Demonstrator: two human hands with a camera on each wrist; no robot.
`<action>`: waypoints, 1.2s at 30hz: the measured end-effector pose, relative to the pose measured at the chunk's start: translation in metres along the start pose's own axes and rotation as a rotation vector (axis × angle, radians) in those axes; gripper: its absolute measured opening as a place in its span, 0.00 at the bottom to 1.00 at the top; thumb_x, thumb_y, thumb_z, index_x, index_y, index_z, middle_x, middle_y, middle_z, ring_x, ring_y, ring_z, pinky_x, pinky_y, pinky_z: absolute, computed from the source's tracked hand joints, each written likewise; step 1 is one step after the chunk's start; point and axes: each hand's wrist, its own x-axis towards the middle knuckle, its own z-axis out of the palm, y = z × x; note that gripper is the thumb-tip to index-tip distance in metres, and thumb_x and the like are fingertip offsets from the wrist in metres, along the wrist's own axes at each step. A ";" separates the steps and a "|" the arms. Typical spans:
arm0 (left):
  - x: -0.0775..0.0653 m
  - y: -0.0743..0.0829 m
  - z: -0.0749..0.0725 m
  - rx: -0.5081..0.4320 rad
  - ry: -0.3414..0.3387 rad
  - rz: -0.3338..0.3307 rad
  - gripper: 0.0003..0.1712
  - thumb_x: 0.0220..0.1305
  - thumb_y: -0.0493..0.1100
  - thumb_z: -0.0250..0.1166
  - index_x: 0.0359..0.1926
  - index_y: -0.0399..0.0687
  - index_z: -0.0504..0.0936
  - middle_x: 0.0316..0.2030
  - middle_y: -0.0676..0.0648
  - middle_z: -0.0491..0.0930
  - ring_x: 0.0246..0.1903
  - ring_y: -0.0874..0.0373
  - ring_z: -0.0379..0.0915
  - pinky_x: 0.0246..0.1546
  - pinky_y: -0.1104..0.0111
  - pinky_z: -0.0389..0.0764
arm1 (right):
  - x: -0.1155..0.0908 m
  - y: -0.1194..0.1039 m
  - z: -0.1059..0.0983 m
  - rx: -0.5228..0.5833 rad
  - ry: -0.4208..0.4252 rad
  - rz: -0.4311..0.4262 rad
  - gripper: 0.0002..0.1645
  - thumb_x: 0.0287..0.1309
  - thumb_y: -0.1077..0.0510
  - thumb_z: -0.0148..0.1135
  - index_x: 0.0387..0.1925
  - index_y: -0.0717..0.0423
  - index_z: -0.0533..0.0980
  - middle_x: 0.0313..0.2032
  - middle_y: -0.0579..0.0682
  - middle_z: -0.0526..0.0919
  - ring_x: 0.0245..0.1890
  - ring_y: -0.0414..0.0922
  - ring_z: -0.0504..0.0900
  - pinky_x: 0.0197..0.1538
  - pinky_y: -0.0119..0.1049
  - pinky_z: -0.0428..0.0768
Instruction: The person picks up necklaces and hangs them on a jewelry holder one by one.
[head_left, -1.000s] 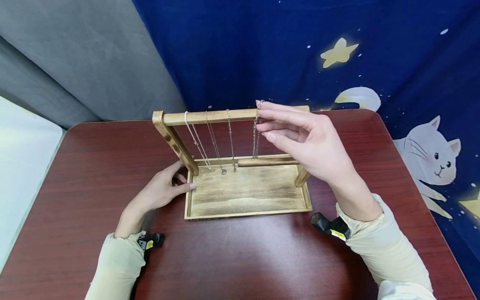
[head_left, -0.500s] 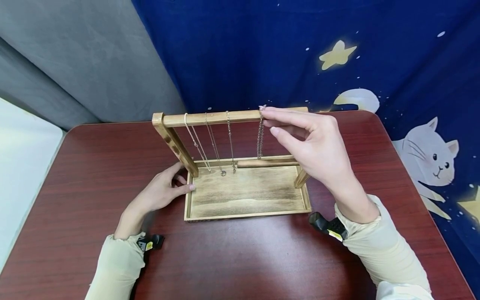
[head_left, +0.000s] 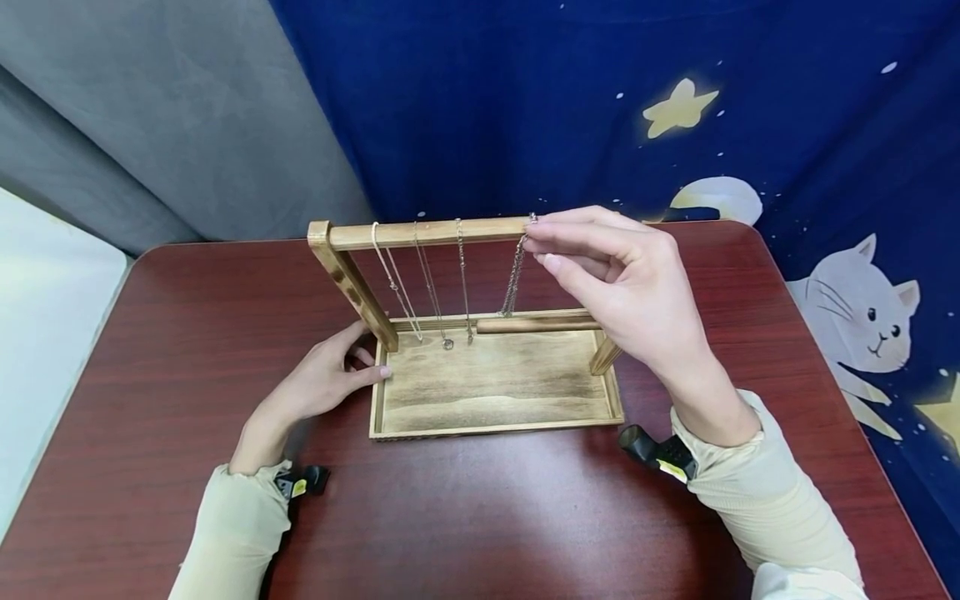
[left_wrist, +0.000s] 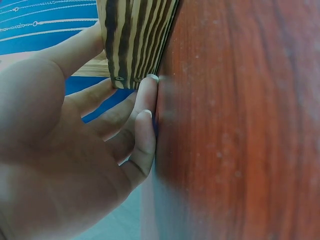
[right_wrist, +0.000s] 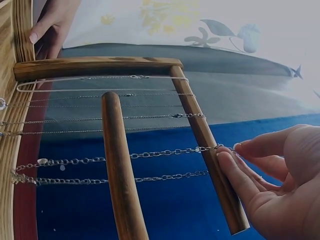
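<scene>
A wooden jewelry stand [head_left: 491,392], with a shallow tray base and a raised top bar [head_left: 491,228], sits on the table. My left hand [head_left: 321,375] grips its left end, thumb over the tray rim; in the left wrist view its fingers [left_wrist: 145,97] touch the striped end wall. At the right part of the top bar, my right hand [head_left: 630,279] pinches a silver chain necklace [head_left: 514,279] between thumb and finger. In the right wrist view this chain [right_wrist: 165,152] hangs in two strands over the bar. The bar's right end is hidden behind the hand in the head view.
Several thin necklaces hang further left on the bar, among them a pale one [head_left: 397,287] and one with a round pendant [head_left: 447,343]. A shorter lower rod [head_left: 525,325] crosses behind the tray. A blue curtain [head_left: 465,108] hangs behind the reddish table [head_left: 480,517].
My right hand has shifted slightly right along the top bar, and the chain's upper end moved with it. The chain's lower end has swung left. My left hand stays in place.
</scene>
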 end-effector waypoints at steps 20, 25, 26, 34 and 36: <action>0.007 0.006 -0.001 0.031 -0.004 0.025 0.41 0.65 0.51 0.69 0.72 0.45 0.62 0.37 0.47 0.83 0.34 0.57 0.77 0.37 0.62 0.74 | -0.011 0.003 -0.009 -0.165 -0.021 -0.015 0.15 0.59 0.72 0.64 0.47 0.59 0.85 0.46 0.47 0.84 0.44 0.43 0.85 0.48 0.34 0.81; 0.005 0.007 -0.003 0.061 -0.007 0.029 0.38 0.66 0.52 0.68 0.71 0.47 0.63 0.36 0.49 0.83 0.35 0.58 0.78 0.38 0.62 0.75 | -0.015 0.007 -0.013 -0.214 -0.045 -0.015 0.15 0.60 0.69 0.66 0.47 0.54 0.85 0.46 0.44 0.85 0.44 0.41 0.83 0.48 0.33 0.81; 0.004 0.008 -0.004 0.070 -0.006 0.032 0.37 0.66 0.52 0.67 0.71 0.47 0.64 0.35 0.49 0.83 0.35 0.58 0.78 0.38 0.62 0.75 | -0.016 0.008 -0.014 -0.222 -0.048 -0.013 0.15 0.60 0.69 0.66 0.47 0.54 0.85 0.45 0.44 0.85 0.44 0.40 0.83 0.48 0.33 0.81; 0.002 0.009 -0.003 0.104 0.022 0.060 0.28 0.67 0.51 0.67 0.63 0.49 0.71 0.34 0.50 0.81 0.35 0.58 0.77 0.38 0.62 0.75 | -0.021 0.016 -0.021 -0.266 -0.081 0.021 0.15 0.61 0.67 0.66 0.48 0.50 0.85 0.45 0.42 0.85 0.42 0.38 0.82 0.46 0.30 0.80; 0.002 0.011 -0.003 0.106 0.028 0.062 0.26 0.68 0.51 0.66 0.62 0.49 0.71 0.34 0.50 0.81 0.36 0.58 0.77 0.38 0.62 0.75 | -0.023 0.018 -0.024 -0.281 -0.094 0.030 0.16 0.61 0.67 0.66 0.49 0.50 0.84 0.45 0.41 0.85 0.42 0.38 0.83 0.46 0.30 0.80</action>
